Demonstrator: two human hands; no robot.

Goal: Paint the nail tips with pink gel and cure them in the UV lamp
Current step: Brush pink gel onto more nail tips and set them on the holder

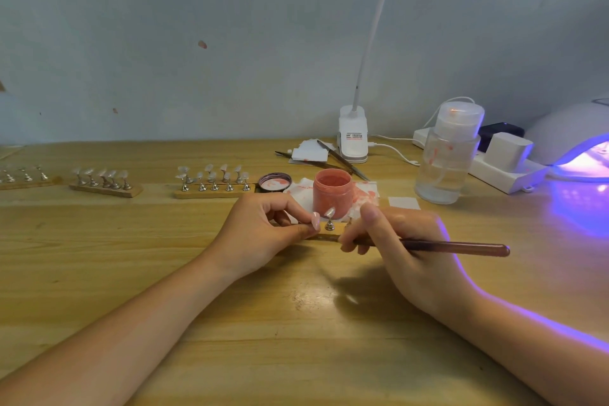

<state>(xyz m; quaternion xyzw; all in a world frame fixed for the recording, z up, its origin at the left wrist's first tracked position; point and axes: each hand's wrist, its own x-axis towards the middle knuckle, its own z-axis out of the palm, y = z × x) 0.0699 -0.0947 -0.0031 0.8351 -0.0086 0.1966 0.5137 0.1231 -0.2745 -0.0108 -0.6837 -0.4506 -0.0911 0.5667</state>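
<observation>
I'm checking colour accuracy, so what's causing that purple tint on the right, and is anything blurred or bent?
Head view: the lit UV lamp throws violet light over the table and rims the right hand; glare patch between the forearms; wide-angle lens curves the table's far edge; the small nail tips look soft.

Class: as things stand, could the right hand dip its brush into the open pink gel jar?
Probably yes. The pink gel jar stands uncapped just behind the right hand, which already grips the brush; nothing lies between them.
</observation>
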